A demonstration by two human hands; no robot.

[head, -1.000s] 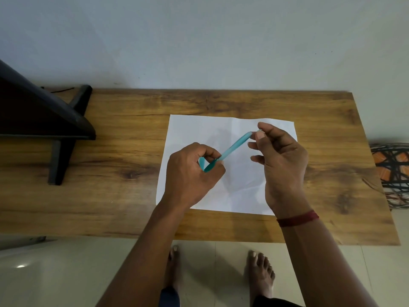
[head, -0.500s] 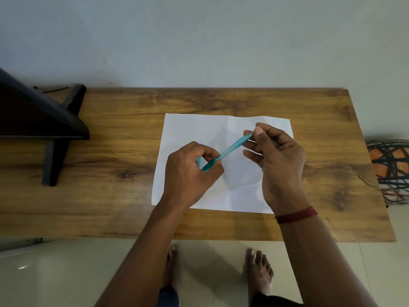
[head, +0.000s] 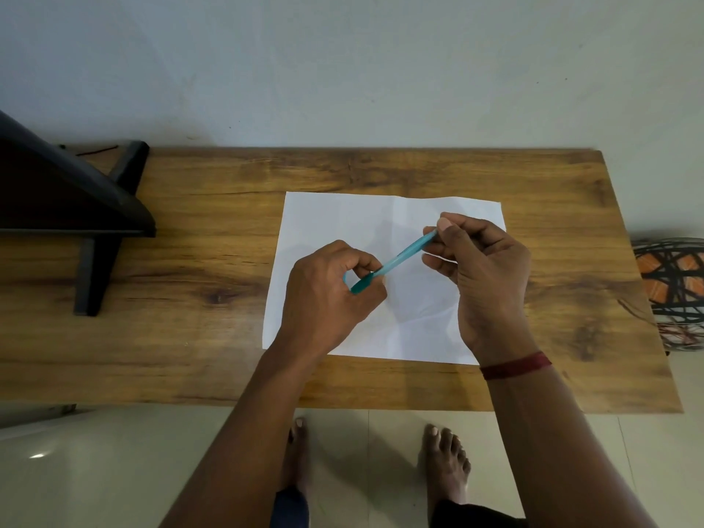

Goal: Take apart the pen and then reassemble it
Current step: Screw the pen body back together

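Pen: a teal pen [head: 396,258] is held in the air above the middle of the paper, slanting from lower left up to upper right, with one hand at each end so the two ends can be worked against each other.
Left hand: the left hand [head: 327,295] is curled round the darker lower end, thumb and forefinger pinched on it; this looks like the steadying hold.
Right hand: the right hand [head: 484,276] grasps the paler upper end in its fingertips [head: 444,224], a fine pinch that would suit twisting or pulling a small part.
Stage: no loose part is visible anywhere, so the pen appears still whole and the dismantling hardly begun; whether a joint has loosened I cannot tell.
Paper: a white sheet [head: 324,219] lies flat under the hands, probably to catch small parts and show them up.
Table: the wooden table [head: 213,337] bears the sheet; a black stand [head: 95,230] sits at its left end, well apart.
Beyond: a woven basket [head: 674,283] stands off the right edge.
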